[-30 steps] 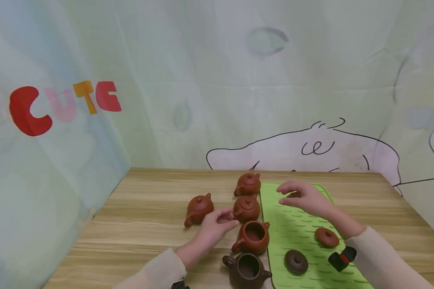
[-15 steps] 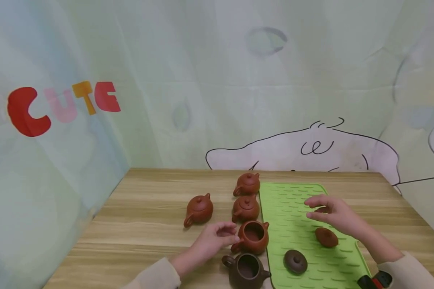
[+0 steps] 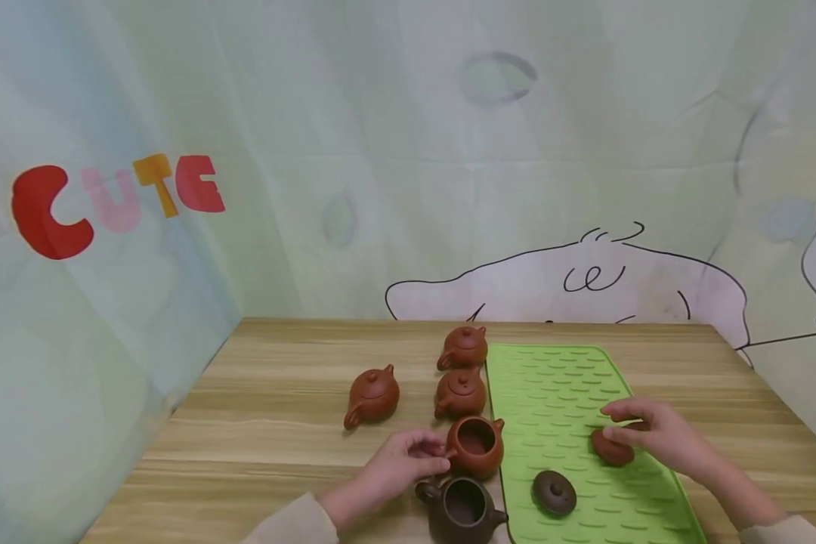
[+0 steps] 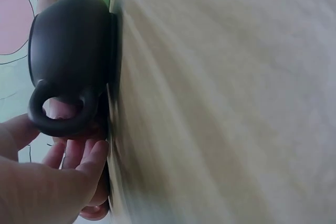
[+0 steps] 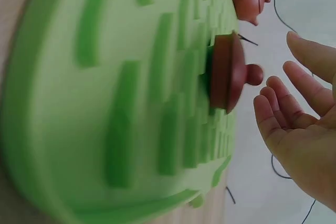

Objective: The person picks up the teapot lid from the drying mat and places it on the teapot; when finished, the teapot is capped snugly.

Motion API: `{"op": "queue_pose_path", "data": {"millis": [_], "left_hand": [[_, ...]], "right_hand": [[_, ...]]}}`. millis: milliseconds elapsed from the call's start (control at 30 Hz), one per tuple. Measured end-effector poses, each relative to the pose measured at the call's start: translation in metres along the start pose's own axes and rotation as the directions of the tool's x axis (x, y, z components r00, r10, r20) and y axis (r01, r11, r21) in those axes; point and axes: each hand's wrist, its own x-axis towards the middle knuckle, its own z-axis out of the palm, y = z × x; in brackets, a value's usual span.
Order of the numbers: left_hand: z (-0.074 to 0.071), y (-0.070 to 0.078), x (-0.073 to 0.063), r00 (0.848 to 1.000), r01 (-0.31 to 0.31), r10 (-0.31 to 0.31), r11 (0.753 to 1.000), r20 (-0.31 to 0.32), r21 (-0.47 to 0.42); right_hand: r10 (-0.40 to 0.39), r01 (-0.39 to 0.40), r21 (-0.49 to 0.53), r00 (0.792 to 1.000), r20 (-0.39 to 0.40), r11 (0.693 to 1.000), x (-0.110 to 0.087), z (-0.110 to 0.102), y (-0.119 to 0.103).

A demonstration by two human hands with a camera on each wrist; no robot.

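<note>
A lidless reddish-brown teapot (image 3: pixel 484 464) stands left of the green mat (image 3: pixel 537 408) in the head view. At its handle is my left hand (image 3: pixel 404 465), thumb and fingers apart around it; whether they touch it I cannot tell. Nearer to me stands a lidless dark brown teapot (image 3: pixel 449 525), whose handle fills part of the left wrist view. My right hand (image 3: pixel 666 438) hovers over a reddish-brown lid (image 3: pixel 610 452) on the mat. In the right wrist view its fingers (image 5: pixel 294 111) stay clear of the lid's knob. A dark brown lid (image 3: pixel 554 493) lies on the mat too.
Two lidded reddish-brown teapots, the far one (image 3: pixel 464 347) and the nearer one (image 3: pixel 461 393), line the mat's left edge. Another lidded teapot (image 3: pixel 372 397) stands farther left on the wooden table (image 3: pixel 265 423). A printed cloth (image 3: pixel 313 151) hangs behind.
My right hand has moved right and toward me, down to the reddish-brown lid. My left hand has come nearer to me, to the lidless reddish-brown teapot's handle. The teapots and lids stay put.
</note>
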Motion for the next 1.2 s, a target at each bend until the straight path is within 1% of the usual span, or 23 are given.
{"op": "queue_pose_path", "data": {"millis": [100,367,533,733,1033,1200], "left_hand": [[0.000,-0.002,0.000,1.000,0.000,0.000,1.000,0.002,-0.004],[0.001,-0.004,-0.001,1.000,-0.012,0.012,1.000,0.005,-0.009],[0.002,-0.005,-0.001,1.000,-0.012,0.012,1.000,-0.001,-0.021],[0.002,-0.006,0.000,1.000,-0.010,0.010,1.000,-0.012,-0.011],[0.002,-0.007,-0.001,1.000,-0.010,0.010,1.000,-0.021,-0.002],[0.002,-0.008,0.000,1.000,-0.012,0.013,1.000,-0.026,0.008]], "right_hand": [[0.012,-0.012,-0.011,1.000,0.002,1.000,-0.002,0.001,0.006],[-0.009,0.009,-0.012,1.000,-0.006,1.000,-0.006,0.004,0.019],[0.006,-0.006,0.006,1.000,0.000,1.000,-0.007,0.004,0.021],[-0.008,0.008,0.043,1.000,0.017,0.999,-0.009,0.006,0.025],[0.028,-0.028,0.014,1.000,-0.014,1.000,-0.009,0.007,0.024],[0.005,-0.005,0.007,1.000,-0.012,1.000,-0.010,0.007,0.026]]}}
